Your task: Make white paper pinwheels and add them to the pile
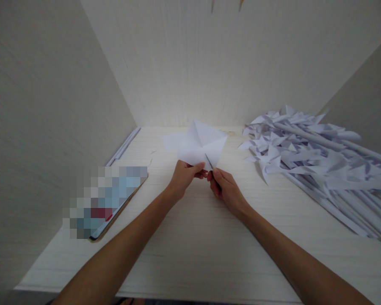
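My left hand (188, 173) pinches the near edge of a white paper sheet (197, 148), its thumb on top and fingers beneath. The sheet is held above the table with a corner pointing away from me, and lines run from its edges toward its middle. In my right hand (225, 186) is a pair of small dark scissors (209, 161), the fingers closed round the handles. A thin blade lies over the near right part of the sheet, pointing toward its centre. The handles are mostly hidden by my fingers.
On the right lies a large pile of white paper pinwheels (273, 154) with rolled paper sticks (330, 212). At the left, a phone (123, 199) with a blurred screen rests on the pale table (184, 254). More paper rolls (123, 146) lie along the left wall.
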`<action>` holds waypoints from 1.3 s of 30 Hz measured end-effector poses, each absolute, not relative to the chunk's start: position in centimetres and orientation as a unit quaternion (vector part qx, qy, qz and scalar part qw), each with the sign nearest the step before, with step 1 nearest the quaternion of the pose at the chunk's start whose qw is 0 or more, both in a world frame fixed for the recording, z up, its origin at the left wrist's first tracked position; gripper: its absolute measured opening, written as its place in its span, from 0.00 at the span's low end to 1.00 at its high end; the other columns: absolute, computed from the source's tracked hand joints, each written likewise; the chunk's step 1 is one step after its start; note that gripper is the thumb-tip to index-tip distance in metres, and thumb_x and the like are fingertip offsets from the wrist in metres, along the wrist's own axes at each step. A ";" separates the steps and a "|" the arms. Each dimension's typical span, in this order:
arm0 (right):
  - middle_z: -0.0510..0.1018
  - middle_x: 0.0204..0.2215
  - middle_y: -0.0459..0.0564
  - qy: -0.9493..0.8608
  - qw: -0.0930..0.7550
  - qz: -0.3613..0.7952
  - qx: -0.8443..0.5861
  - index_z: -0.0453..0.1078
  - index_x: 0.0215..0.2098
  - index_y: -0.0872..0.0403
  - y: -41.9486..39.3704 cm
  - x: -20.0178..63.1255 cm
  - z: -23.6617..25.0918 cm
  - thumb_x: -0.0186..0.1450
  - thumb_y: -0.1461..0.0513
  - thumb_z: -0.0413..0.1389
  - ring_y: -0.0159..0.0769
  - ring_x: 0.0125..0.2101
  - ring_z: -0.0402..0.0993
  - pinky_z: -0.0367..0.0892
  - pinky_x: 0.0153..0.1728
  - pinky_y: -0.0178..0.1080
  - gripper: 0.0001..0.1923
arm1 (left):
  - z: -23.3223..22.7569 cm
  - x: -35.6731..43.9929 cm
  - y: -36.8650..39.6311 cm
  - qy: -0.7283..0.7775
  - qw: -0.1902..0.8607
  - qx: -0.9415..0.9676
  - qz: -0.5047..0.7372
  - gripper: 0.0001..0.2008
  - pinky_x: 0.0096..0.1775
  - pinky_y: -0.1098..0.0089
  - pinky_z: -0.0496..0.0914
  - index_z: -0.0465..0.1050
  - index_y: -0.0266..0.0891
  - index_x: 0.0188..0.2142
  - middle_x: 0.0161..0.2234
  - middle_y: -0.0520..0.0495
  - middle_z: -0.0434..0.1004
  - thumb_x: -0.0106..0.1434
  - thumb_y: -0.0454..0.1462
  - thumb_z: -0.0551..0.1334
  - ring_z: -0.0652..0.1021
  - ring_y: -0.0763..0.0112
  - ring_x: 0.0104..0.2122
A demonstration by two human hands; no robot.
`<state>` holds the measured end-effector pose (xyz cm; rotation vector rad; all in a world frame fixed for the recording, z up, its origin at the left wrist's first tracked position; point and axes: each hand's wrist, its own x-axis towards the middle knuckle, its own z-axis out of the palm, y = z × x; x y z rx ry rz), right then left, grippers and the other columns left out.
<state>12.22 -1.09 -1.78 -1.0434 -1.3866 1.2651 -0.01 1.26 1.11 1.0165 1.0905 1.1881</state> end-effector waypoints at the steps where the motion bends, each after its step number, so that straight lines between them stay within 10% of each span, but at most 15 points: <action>1: 0.56 0.08 0.37 -0.568 0.478 0.517 -0.427 0.60 0.22 0.53 -1.1 12.2 -1.8 0.62 0.51 0.43 0.24 0.11 0.47 0.44 0.13 0.31 0.17 | 1.1 0.0 1.2 0.464 0.580 0.439 0.506 0.06 0.22 0.75 0.65 0.70 0.32 0.16 0.15 0.49 0.71 0.47 0.32 0.63 0.71 0.76 0.17; 39: 0.56 0.08 0.38 -0.573 0.471 0.471 -0.478 0.59 0.20 0.53 -1.0 12.1 -1.9 0.61 0.49 0.43 0.25 0.11 0.48 0.46 0.14 0.32 0.20 | 1.5 -1.9 2.2 0.471 0.537 0.495 0.495 0.11 0.16 0.79 0.55 0.69 0.35 0.23 0.20 0.53 0.69 0.41 0.39 0.66 0.67 0.80 0.17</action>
